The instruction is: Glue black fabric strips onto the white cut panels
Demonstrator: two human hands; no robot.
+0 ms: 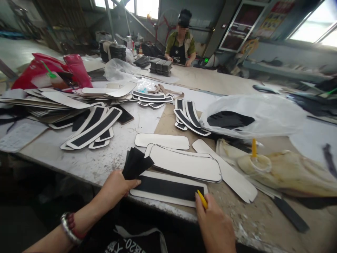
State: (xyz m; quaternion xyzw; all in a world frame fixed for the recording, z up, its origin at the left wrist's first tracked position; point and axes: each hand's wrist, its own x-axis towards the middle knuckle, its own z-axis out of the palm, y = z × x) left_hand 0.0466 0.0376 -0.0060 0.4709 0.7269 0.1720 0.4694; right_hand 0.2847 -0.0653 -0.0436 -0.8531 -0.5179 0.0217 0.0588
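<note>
My left hand [118,186] holds a fanned bunch of black strips [135,163], its thumb resting at the left end of a white-bordered panel [168,202]. A black strip [171,188] lies lengthwise on that panel at the table's front edge. At the panel's right end, my right hand [214,221] grips a yellow tool [202,199], whose tip touches the black strip's end. Just behind the panel is a stack of blank white pieces [184,163].
White pieces with black strips [94,128] are piled at the left and centre back. A pot of glue [254,163] with a yellow handle stands right, beside a plastic bag [258,116]. Across the table is a person [181,44]. A dark blade-like strip [291,214] lies right.
</note>
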